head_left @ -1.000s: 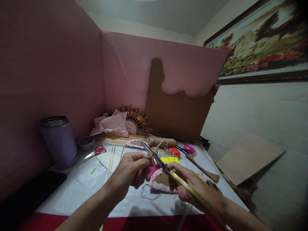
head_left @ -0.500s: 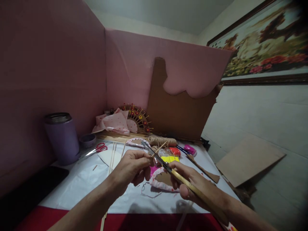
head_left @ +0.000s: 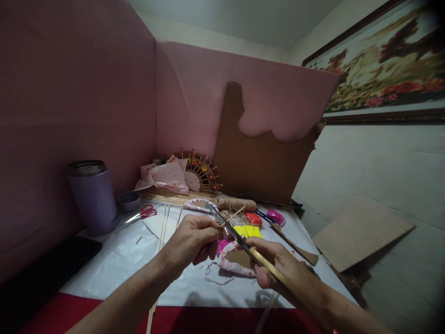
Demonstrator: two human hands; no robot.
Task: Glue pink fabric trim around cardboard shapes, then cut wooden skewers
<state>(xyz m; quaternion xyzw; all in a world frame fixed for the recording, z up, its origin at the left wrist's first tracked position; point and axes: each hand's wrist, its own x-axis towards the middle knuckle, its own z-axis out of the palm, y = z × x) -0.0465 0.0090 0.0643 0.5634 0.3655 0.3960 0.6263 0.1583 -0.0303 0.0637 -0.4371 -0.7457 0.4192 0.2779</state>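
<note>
My left hand (head_left: 189,241) is closed in a pinch on a thin wooden stick (head_left: 233,215) that juts up and to the right from my fingertips. My right hand (head_left: 278,271) grips the yellowish handles of long scissors (head_left: 239,239), whose blades reach up-left and cross the stick close to my left fingers. Just below both hands, a cardboard piece edged with pink patterned fabric (head_left: 232,260) lies on the white table cover (head_left: 132,264).
A purple tumbler (head_left: 92,197) and small bowl (head_left: 128,201) stand at the left, with red-handled scissors (head_left: 141,214) and loose sticks (head_left: 163,220) nearby. Twine (head_left: 236,203), bright clay pieces (head_left: 248,229), a decorated fan (head_left: 200,171) and brown cardboard (head_left: 257,162) sit behind. A dark slab (head_left: 52,264) lies front left.
The view has shifted slightly, with both hands sitting a little lower and to the right. The scissors and stick keep the same crossing hold.
</note>
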